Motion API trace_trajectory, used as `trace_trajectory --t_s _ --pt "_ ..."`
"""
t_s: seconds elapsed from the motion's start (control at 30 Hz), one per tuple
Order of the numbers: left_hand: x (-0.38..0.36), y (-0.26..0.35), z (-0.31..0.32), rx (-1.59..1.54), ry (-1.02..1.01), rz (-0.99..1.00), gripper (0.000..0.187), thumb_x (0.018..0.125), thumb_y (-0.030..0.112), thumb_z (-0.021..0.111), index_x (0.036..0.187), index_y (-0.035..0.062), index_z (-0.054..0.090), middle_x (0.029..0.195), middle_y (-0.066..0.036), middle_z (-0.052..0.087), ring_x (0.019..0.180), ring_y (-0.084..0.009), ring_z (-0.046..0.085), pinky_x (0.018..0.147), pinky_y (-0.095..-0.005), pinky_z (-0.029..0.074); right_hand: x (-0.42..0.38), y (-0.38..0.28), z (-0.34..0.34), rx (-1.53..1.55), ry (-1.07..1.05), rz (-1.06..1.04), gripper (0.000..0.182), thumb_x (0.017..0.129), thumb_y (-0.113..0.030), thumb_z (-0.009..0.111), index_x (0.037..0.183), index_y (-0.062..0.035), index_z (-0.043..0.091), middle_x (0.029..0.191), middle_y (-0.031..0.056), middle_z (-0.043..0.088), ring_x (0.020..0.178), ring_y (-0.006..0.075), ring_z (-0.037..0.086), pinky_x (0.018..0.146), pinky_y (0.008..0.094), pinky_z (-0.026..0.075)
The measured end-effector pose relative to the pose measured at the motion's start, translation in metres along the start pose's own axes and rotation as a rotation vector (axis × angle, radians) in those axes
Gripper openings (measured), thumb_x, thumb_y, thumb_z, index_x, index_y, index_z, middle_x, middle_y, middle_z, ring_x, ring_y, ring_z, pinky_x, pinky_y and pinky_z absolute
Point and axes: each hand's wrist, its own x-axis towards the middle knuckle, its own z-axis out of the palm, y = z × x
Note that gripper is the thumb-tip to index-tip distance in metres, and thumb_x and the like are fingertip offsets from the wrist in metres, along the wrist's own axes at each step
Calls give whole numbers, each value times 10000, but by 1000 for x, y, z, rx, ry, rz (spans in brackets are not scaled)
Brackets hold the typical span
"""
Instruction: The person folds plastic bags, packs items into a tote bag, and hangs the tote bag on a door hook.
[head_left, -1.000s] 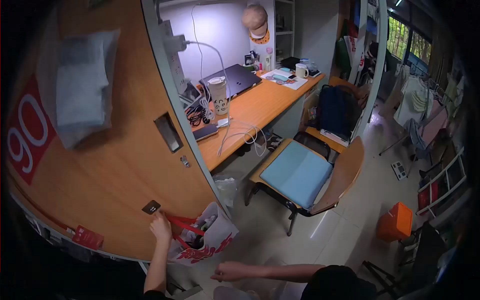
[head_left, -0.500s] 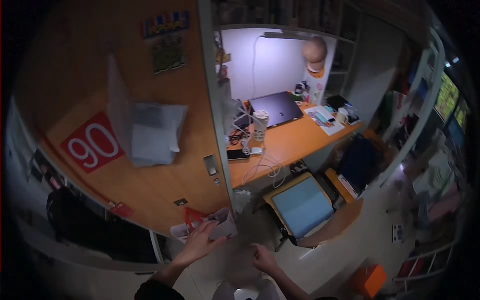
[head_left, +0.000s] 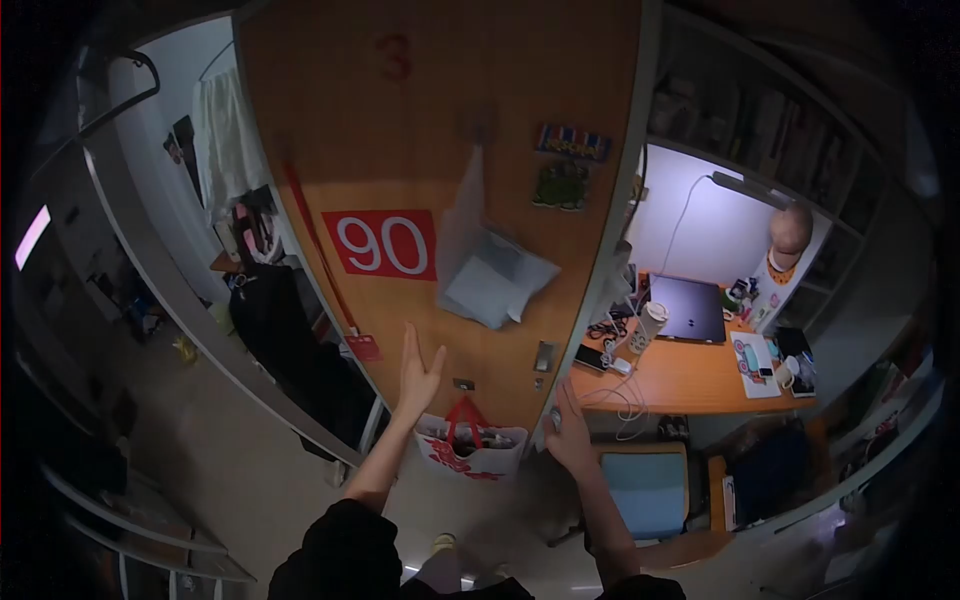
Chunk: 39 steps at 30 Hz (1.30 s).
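Observation:
In front of me stands an orange wooden door (head_left: 500, 355) with a red "90" sign (head_left: 383, 246). My left hand (head_left: 420, 378) is raised before its lower part, thumb and fingers spread, holding nothing. On the right, my right hand (head_left: 568, 436) overlaps the door's edge below the metal latch (head_left: 544, 357), its fingers stretched upward and nothing in its grasp. Between the hands, a white carrier bag (head_left: 480, 460) with red handles hangs low on the door. Higher up, a pale plastic pouch (head_left: 497, 280) hangs from a hook. A red card (head_left: 363, 346) dangles on a lanyard near my left hand.
To the right, a lit desk (head_left: 660, 383) carries a closed laptop (head_left: 687, 308), a cup (head_left: 655, 318) and cables. Below it is a chair with a blue seat (head_left: 645, 490). Dark clothing (head_left: 290, 340) hangs left of the door, beside the opening of a wardrobe.
My view has swung left, so the door now fills the middle. My left hand has moved off the carrier bag and up; my right hand has risen to the door's edge with its fingers extended.

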Motion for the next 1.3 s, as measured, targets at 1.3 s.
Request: trace_trajectory --t_s 1.3 --pt "38 -119 79 -534 -208 -631 577 850 387 386 1256 19 206 1222 -138 201 1118 -204 204 921 -314 186 235 -66 -25 -239 655 -603 431 856 -161 444 1270 -50 397 1359 212 267 1261 363 243 1009 424 247"
